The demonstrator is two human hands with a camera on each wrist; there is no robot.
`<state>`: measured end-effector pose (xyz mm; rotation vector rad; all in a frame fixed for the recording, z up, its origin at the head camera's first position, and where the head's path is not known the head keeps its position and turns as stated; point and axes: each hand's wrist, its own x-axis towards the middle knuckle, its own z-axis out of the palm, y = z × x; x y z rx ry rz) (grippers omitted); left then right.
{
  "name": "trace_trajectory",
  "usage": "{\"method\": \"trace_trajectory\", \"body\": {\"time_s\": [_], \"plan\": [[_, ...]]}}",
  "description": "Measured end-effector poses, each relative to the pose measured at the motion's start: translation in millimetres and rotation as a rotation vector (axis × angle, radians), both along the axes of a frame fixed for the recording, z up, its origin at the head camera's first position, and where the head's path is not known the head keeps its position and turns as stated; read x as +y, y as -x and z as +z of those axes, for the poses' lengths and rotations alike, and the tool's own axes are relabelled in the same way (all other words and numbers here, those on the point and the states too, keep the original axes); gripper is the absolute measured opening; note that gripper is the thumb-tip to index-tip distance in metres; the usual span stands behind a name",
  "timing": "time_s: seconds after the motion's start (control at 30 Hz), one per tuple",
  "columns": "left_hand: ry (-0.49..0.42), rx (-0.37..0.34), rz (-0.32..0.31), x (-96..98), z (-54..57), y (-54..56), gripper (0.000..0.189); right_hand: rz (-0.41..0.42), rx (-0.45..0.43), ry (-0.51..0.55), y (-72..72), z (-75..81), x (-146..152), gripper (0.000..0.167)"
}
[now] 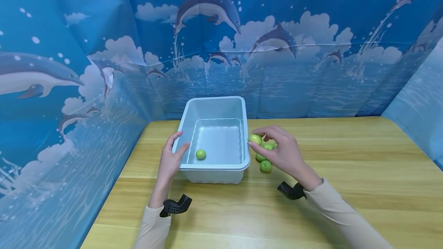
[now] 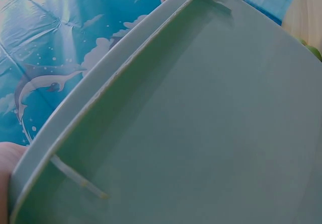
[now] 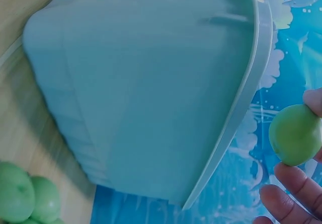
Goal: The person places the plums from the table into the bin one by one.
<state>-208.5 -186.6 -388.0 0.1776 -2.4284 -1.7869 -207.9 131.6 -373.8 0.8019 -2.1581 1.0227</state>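
A pale blue plastic bin (image 1: 212, 167) stands on the table, with one small green fruit (image 1: 200, 154) on its floor. My left hand (image 1: 170, 162) grips the bin's left rim, thumb on the inner side and fingers outside. Just beyond the right rim, my right hand (image 1: 282, 150) pinches a round, smooth green fruit (image 3: 295, 135) between thumb and fingertips, held up at rim height. Beneath that hand several more green fruits (image 1: 265, 166) lie close together on the table, partly hidden by it.
The wooden table (image 1: 363, 172) reaches to the right and in front of the bin. A blue dolphin-print sheet (image 1: 294, 80) hangs behind the table and along both sides. Each wrist wears a black camera mount (image 1: 176, 205).
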Motion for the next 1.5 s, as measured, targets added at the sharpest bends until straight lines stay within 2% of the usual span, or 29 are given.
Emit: {"method": "trace_trajectory", "body": {"time_s": [0.43,0.73,0.87,1.5], "plan": [[0.003,-0.001,-0.003,-1.2,-1.1,1.3,0.05,0.078,0.02,0.023,4.7,0.3,-27.9,0.029],[0.006,-0.017,0.0,-1.0,-0.3,1.6,0.049,0.068,-0.015,-0.024,5.8,0.4,-38.4,0.029],[0.005,-0.015,0.0,-0.7,0.1,1.2,0.049,0.074,-0.005,-0.044,7.4,0.0,-41.4,0.028],[-0.009,0.019,-0.001,-0.9,-1.5,1.2,0.048,0.089,-0.035,-0.115,7.1,0.0,-51.2,0.025]]}}
